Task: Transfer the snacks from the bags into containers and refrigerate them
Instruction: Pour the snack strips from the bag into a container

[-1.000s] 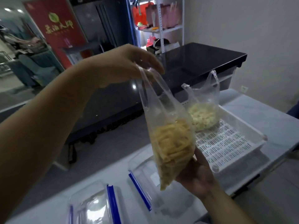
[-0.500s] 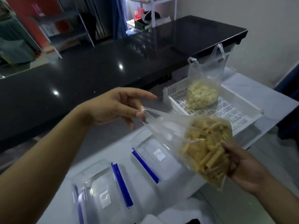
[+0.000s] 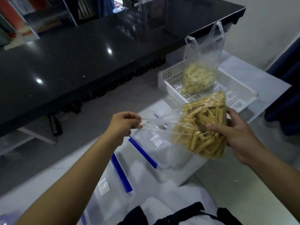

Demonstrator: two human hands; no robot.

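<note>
A clear plastic bag of yellow stick snacks (image 3: 201, 127) lies tipped sideways in the air over the white table. My right hand (image 3: 237, 132) grips its full bottom end from the right. My left hand (image 3: 123, 125) pinches the bag's stretched handles at the left. Below the bag sits a clear container with a blue clip (image 3: 146, 151), and a second clear container with a blue clip (image 3: 116, 177) lies nearer to me. A second bag of pale snacks (image 3: 196, 78) stands upright in a white perforated tray (image 3: 233, 98).
A long glossy black counter (image 3: 97, 51) runs along the far side of the white table (image 3: 259, 82). A white wall stands at the right, a dark blue object (image 3: 285, 95) at the right edge. My dark and white clothing shows at the bottom.
The stick-snack bag went from hanging upright to lying sideways. My left hand came down and pulled the handles left. My right hand now grips the bag's bottom more firmly.
</note>
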